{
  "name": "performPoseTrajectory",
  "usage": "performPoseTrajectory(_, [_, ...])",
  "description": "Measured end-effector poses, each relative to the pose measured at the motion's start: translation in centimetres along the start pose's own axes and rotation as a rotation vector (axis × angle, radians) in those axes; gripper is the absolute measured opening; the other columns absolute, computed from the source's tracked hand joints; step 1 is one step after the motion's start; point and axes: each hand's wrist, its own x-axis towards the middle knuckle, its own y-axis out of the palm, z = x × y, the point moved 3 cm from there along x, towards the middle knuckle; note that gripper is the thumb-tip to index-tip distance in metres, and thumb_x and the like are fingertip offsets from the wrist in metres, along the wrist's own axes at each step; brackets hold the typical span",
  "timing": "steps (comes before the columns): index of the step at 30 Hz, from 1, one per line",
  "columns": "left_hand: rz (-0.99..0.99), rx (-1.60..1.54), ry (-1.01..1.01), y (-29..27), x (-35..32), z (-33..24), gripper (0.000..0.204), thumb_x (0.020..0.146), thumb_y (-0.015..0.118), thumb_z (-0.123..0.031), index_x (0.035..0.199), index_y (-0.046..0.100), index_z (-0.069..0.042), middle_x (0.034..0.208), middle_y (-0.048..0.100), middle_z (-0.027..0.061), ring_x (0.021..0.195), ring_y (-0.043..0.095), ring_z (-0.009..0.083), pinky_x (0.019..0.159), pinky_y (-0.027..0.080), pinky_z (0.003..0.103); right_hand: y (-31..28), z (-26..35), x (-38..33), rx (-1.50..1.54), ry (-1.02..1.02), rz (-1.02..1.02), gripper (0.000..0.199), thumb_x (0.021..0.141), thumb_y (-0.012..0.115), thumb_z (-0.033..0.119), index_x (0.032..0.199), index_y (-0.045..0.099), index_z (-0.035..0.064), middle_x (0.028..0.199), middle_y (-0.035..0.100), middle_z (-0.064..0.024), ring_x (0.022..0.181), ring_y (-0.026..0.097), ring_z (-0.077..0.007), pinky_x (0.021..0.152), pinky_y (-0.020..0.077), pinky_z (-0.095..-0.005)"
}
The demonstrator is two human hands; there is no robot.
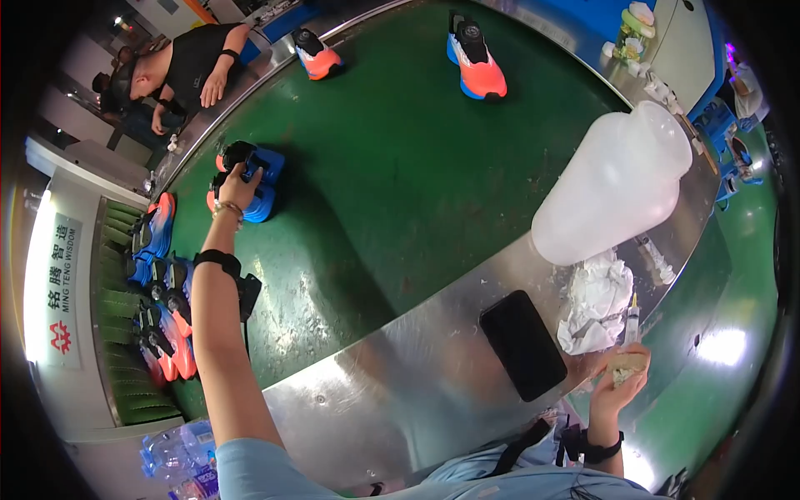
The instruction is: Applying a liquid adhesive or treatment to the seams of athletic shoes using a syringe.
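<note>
My left arm reaches out to the left over a green belt. There my left hand [239, 187] is closed on a pair of blue-and-orange sports shoes [263, 203] with black uppers; its fingers partly hide them. Low on the right, my right hand [615, 385] is curled around a crumbly beige sponge-like piece [627, 363]. A clear syringe [632, 323] with a yellowish tip points up from the fingertips of that hand. Just left of the syringe lies a crumpled white cloth or tissue [597, 302].
A black phone [523, 345] lies on the metal ledge [375, 392]. A big white plastic jug [612, 183] stands to the right. More shoes sit at the belt's far side [482, 71] and on a green rack [125, 333]. Across the belt a person [196, 71] leans over.
</note>
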Motion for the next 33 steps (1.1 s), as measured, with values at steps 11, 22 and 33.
performPoseTrajectory(11, [0.024,-0.122,0.731,-12.4,-27.5,-8.1,0.024,0.062,0.070,-0.010,0.084,0.062,-0.006,0.065,0.056,0.0048,0.065,0.053,0.0237,0.085,0.038,0.039,-1.8,1.4,0.5,0.190,-0.069,0.005,0.045,0.089,0.034,0.043,0.090,0.046,-0.0001,0.059,0.049,-0.0085,0.038,0.045,-0.0156,0.041,0.0384,-0.0227])
performPoseTrajectory(22, [0.160,0.181,0.608,-17.3,-46.6,-5.3,0.027,0.055,0.068,-0.008,0.082,0.065,-0.012,0.114,0.053,0.0106,0.109,0.046,0.0310,0.093,0.033,0.046,0.9,1.6,0.1,0.128,0.058,0.113,0.032,0.092,0.040,0.031,0.092,0.052,0.0015,0.059,0.050,-0.0059,0.050,0.045,-0.0098,0.045,0.0323,-0.0211])
performPoseTrajectory(33, [0.255,-0.357,0.450,-16.9,-47.2,-14.3,0.071,0.055,0.076,-0.013,0.119,0.047,-0.007,0.120,0.048,0.0176,0.108,0.048,0.0367,0.090,0.040,0.042,1.6,1.9,-1.0,0.184,-0.021,0.194,0.031,0.092,0.040,0.029,0.089,0.052,0.0012,0.061,0.054,-0.0071,0.051,0.047,-0.0106,0.048,0.0344,-0.0223])
